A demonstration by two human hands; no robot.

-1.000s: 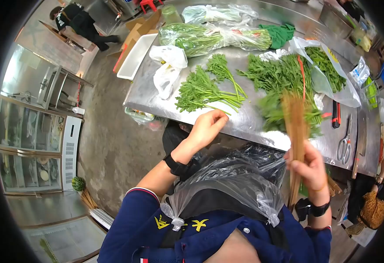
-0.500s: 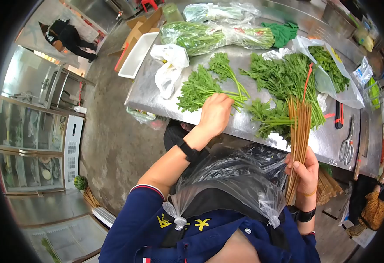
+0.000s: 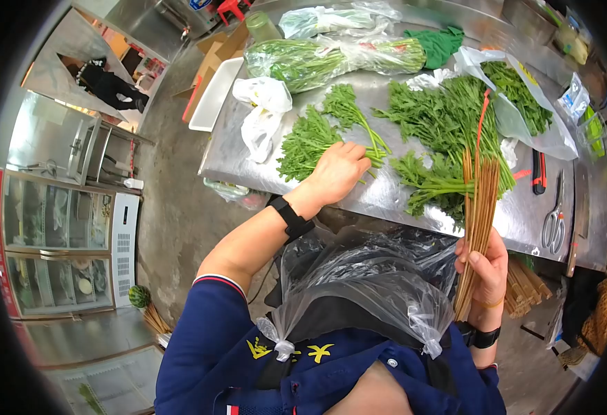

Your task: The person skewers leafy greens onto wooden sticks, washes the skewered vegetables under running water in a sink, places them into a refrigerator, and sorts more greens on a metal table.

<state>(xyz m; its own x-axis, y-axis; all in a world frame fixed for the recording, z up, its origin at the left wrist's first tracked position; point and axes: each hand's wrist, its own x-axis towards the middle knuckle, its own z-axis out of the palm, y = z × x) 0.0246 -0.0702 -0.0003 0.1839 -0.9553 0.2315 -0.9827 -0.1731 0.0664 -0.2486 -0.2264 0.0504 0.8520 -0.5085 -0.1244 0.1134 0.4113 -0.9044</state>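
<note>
My left hand [image 3: 341, 170] lies over the stems of a small bunch of leafy greens [image 3: 308, 138], its fingers curled round them against the steel table. A loose sprig [image 3: 342, 101] of the same greens lies just beyond. In my right hand [image 3: 485, 268] is a bundle of thin bamboo skewers [image 3: 481, 218], held near the lower end at the table's front edge. Its upper end reaches over a larger pile of greens [image 3: 428, 114], where a red strip [image 3: 483, 107] shows. Whether the skewers pass through those leaves, I cannot tell.
On the steel table [image 3: 248, 178] are a white plastic bag [image 3: 262, 111], wrapped greens [image 3: 331, 62], a green cloth [image 3: 442, 45], an open bag of greens [image 3: 514, 97], a box cutter [image 3: 539, 171] and scissors [image 3: 554, 225]. A white tray [image 3: 213, 97] stands left. Another person [image 3: 106, 86] is far left.
The view has shifted slightly. Both hands keep their grips, with the left fingers curled a little more over the stems. The person in the background has changed posture.
</note>
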